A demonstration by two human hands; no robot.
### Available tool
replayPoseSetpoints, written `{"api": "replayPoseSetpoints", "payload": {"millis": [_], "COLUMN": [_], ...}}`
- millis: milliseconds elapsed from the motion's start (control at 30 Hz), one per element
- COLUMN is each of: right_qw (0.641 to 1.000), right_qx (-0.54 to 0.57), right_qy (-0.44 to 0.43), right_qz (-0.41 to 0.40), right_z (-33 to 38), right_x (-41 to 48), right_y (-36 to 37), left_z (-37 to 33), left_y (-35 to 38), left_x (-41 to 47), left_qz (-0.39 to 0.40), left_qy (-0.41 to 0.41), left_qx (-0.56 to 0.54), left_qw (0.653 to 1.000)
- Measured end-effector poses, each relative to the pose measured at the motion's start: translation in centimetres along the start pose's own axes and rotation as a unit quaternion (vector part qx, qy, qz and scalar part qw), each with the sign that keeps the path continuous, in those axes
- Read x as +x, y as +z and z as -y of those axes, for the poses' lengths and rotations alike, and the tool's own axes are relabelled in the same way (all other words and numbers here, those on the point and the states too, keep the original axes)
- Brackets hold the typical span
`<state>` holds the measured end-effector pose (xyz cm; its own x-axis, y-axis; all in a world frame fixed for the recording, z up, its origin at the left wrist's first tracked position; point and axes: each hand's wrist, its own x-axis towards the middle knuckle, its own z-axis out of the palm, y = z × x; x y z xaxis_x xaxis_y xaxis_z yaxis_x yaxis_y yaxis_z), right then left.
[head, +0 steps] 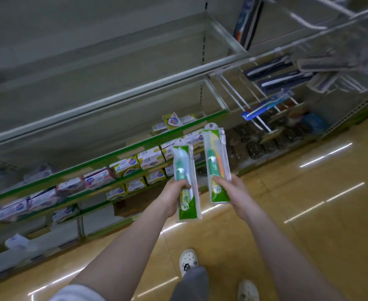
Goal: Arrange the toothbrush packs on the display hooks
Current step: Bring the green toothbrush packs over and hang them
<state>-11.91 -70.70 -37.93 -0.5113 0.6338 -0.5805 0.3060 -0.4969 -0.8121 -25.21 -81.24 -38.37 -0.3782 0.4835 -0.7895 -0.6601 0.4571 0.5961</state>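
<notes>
Left hand (174, 195) grips left pack (185, 168), right hand (233, 192) right pack (216, 153); green labels unreadable.

The person wears a white sleeve (76, 293), grey trousers (191, 283) and white perforated clogs (188, 260), one carrying a dark charm.

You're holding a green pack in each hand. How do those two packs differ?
The right pack is held higher than the left pack. The right pack shows something orange inside; the left pack shows none. The left hand wraps the left pack's middle; the right hand grips the right pack lower down. Both are long green-and-clear packs, held upright, neither hung up yet.
</notes>
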Motion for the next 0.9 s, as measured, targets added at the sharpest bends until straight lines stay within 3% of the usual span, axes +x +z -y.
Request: {"api": "replayPoseSetpoints", "payload": {"millis": [233, 533, 900], "right_qw": [0.992, 0.98, 0.97], "right_qx": [0.084, 0.074, 0.061], "right_qy": [-0.088, -0.183, -0.233], "right_qz": [-0.011, -0.029, -0.03], "right_z": [2.3, 4.3, 7.7], "right_x": [-5.7, -14.6, -19.3], "right_y": [-6.5, -21.5, -32.3], "left_z": [0.3, 5.0, 5.2], "left_y": [7.9, 23.4, 34.0], "left_x": [-5.0, -13.7, -20.0], "left_qz": [0.049, 0.122, 0.091], "left_qy": [0.074, 0.179, 0.282], "left_qx": [0.014, 0.061, 0.101], "left_qw": [0.996, 0.974, 0.95]}}
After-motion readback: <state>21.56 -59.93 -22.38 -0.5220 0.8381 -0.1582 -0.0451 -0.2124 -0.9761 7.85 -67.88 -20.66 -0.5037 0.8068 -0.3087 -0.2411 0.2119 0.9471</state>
